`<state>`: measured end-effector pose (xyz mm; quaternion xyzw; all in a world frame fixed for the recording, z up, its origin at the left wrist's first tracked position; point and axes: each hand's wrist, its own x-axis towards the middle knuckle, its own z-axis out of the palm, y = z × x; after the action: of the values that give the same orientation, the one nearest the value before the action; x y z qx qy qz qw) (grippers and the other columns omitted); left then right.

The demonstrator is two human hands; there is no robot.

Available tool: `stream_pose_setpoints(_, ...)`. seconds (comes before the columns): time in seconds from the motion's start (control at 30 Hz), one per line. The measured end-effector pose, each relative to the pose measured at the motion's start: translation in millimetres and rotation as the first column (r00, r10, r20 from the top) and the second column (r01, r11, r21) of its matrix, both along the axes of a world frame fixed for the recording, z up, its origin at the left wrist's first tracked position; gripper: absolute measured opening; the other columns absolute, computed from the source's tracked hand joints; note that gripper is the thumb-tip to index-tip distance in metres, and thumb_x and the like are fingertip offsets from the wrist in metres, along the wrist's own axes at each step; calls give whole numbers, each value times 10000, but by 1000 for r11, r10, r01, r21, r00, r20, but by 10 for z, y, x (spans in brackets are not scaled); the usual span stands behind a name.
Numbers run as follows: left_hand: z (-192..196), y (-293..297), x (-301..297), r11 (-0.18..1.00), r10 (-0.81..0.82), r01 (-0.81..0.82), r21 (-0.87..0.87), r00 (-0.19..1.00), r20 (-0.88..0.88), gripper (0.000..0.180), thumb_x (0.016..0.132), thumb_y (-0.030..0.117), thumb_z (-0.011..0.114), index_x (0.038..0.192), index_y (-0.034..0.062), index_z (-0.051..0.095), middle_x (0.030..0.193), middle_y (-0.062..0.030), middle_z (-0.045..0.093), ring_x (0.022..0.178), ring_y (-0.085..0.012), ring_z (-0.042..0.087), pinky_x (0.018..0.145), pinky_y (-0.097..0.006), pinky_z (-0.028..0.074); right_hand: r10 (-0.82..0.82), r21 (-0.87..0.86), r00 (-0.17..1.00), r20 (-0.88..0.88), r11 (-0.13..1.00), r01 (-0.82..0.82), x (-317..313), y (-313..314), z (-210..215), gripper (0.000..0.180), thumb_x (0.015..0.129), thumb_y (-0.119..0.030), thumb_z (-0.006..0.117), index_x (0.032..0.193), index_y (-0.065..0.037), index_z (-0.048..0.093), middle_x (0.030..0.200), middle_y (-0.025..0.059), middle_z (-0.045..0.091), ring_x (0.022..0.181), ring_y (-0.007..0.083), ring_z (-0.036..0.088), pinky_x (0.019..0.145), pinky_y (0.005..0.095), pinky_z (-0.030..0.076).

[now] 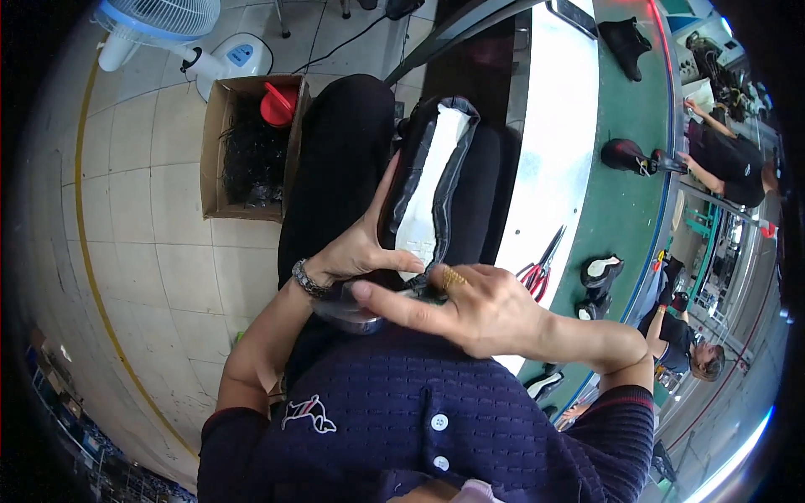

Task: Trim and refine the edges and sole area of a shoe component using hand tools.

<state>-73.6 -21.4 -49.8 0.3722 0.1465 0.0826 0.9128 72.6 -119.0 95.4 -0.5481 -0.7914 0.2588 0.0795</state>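
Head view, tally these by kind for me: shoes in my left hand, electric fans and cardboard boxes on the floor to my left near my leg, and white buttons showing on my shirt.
Black shoe in the left hand: 1
Electric fan: 1
Cardboard box: 1
White shirt buttons: 2
Total: 5

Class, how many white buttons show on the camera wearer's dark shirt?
2. Both are on the dark shirt: the first button in the picture's lower middle, the second button below it, nearer the bottom edge. Others may be hidden.
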Motion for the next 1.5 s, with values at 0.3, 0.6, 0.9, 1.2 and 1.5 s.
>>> stream_pose_setpoints(0.3, 84, 42, -34, 998, -48, 50, 24, 995, -92, 1313, 689, 148, 870, 1540, 174, -130, 1567, -123, 174, 1431, -230, 192, 1159, -371, 199, 21, 173, 998, 57, 984, -31, 67, -9, -102, 684, 913, -226, 579, 1510, -348, 267, 695, 102, 565, 468, 136, 565, 412, 284, 522)
stream_pose_setpoints(0.6, 186, 167, -524, 954, 215, -290, -83, 847, -486, 451, 866, 204, 743, 1222, -25, 587, 1141, -43, 650, 1029, -115, 591, 940, -281, 453, -851, -85, 525, -1, 523, 848, 879, -354, -758, 625, 932, -192, 599, 1485, -240, 311, 768, 217, 664, 657, 384, 663, 640, 467, 532)
stream_pose_setpoints(0.9, 458, 294, -546, 866, 408, -178, 467, 791, -456, 507, 797, 315, 810, 1105, -36, 611, 948, -50, 662, 840, -127, 617, 774, -271, 502, -959, 322, 203, 197, 259, 911, 1293, -1383, -1553, 654, 786, -130, 720, 1396, -191, 490, 1169, 221, 550, 1069, 384, 532, 927, 470, 446)
stream_pose_setpoints(1.2, 711, -233, 1107, 496, -46, 193, 847, 979, -197, 554, 959, 475, 515, 932, -70, 613, 642, -184, 586, 559, -316, 575, 552, -406, 442, -464, -625, -518, -719, 104, 774, 322, -925, -518, 999, 806, -158, 760, 1545, -83, 92, 1441, 151, 388, 1100, 212, 582, 938, 361, 477)
stream_pose_setpoints(1.5, 1806, -684, 1889, 790, -612, 504, 349, 628, 480, 714, 1002, 566, 251, 1104, -27, 637, 1137, -217, 635, 1079, -343, 588, 975, -463, 425, -425, -216, -496, -757, -554, 804, 1959, -2300, -1105, 560, 863, -154, 717, 1370, -31, 514, 1071, 72, 659, 870, 90, 611, 791, 216, 476)
